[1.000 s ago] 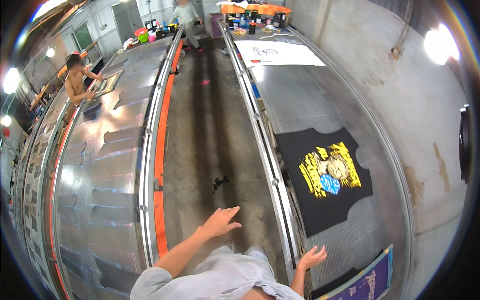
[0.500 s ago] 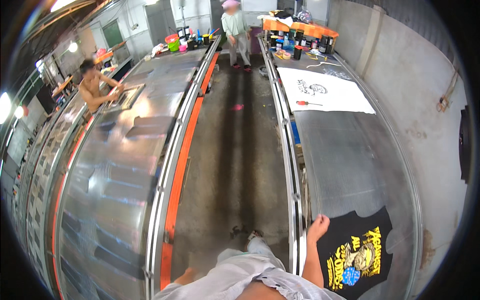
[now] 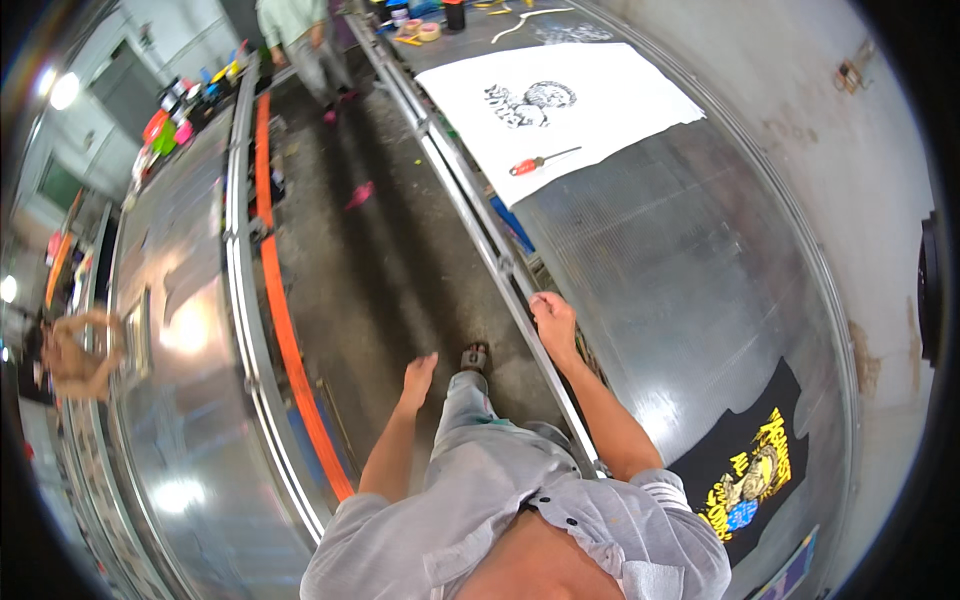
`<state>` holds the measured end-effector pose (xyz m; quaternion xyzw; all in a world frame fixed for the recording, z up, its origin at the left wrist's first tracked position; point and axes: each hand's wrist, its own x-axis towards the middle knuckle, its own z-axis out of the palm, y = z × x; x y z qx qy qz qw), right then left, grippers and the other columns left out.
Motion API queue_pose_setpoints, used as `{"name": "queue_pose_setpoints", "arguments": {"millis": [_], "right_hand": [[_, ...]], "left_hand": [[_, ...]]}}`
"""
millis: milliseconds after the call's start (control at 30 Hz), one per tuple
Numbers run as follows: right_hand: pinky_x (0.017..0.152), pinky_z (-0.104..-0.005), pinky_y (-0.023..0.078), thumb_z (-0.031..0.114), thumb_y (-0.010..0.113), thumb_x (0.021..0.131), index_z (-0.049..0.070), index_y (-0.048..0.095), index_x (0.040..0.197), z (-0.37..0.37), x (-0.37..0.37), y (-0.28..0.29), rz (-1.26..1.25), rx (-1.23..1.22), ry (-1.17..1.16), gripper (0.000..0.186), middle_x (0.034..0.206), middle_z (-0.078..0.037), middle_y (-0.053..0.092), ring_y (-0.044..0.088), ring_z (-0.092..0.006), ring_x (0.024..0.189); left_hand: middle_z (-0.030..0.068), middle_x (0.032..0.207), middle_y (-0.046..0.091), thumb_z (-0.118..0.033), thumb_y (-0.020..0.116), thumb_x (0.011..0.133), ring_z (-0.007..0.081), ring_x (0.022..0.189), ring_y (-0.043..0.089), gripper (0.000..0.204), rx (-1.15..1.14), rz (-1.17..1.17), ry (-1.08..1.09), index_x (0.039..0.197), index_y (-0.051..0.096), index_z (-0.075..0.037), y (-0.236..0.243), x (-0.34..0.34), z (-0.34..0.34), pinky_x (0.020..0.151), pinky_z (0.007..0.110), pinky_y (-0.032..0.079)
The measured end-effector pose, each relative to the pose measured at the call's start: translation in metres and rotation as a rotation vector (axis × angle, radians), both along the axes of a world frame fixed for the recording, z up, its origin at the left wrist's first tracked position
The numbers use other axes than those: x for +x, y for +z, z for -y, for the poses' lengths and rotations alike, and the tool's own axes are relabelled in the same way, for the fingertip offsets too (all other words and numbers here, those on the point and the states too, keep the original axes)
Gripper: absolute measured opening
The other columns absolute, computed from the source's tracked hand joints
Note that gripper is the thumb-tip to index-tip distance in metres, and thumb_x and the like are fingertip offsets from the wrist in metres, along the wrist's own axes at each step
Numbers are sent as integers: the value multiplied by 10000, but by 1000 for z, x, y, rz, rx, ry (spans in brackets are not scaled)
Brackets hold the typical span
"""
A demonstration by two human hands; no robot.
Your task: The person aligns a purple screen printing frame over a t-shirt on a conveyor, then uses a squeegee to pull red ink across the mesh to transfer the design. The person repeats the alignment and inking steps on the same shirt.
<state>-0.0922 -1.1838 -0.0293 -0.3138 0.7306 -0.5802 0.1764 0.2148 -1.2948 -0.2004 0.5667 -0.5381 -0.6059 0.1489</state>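
Observation:
My left hand (image 3: 420, 378) hangs over the floor aisle, apart from both tables. Its fingers look loosely curled, with nothing visible in them. My right hand (image 3: 553, 320) hovers by the metal rail along the right table's edge, fingers folded into a loose fist; no object shows in it, and whether it touches the rail I cannot tell. Behind my right arm a black shirt piece (image 3: 752, 470) with a yellow, cream and blue print lies flat on the right table. Farther along, a red-handled screwdriver (image 3: 540, 163) rests on a white sheet (image 3: 620, 100) with a black printed drawing.
The right table (image 3: 680, 270) has a metal rail (image 3: 480, 220); tape rolls (image 3: 428, 32) and jars stand at its far end. On the left, a long shiny table (image 3: 190, 420) carries an orange strip (image 3: 285, 300) along its side. One person (image 3: 300, 40) stands ahead; another (image 3: 85, 355) works at far left.
I have moved forward along the aisle and my view has turned. The black shirt piece now lies farther back beside me. My right hand has left its side, and my left hand has come into fuller view.

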Motion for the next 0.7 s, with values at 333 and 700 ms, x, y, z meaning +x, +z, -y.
{"name": "queue_pose_setpoints", "arguments": {"millis": [333, 700], "right_hand": [[903, -412, 512, 496, 667, 832, -50, 640, 1199, 253, -170, 21, 85, 474, -529, 658, 1109, -230, 696, 676, -359, 1044], [810, -475, 550, 315, 584, 825, 66, 673, 996, 290, -230, -16, 239, 492, -695, 315, 947, -186, 712, 690, -392, 937]], "left_hand": [[287, 1402, 465, -563, 608, 895, 456, 1266, 503, 914, -140, 507, 148, 1440, 293, 99, 159, -348, 220, 1046, 498, 429], [292, 1185, 589, -495, 574, 874, 447, 1073, 638, 698, -329, 652, 151, 1222, 446, 96, 157, -358, 204, 893, 548, 520]]}}
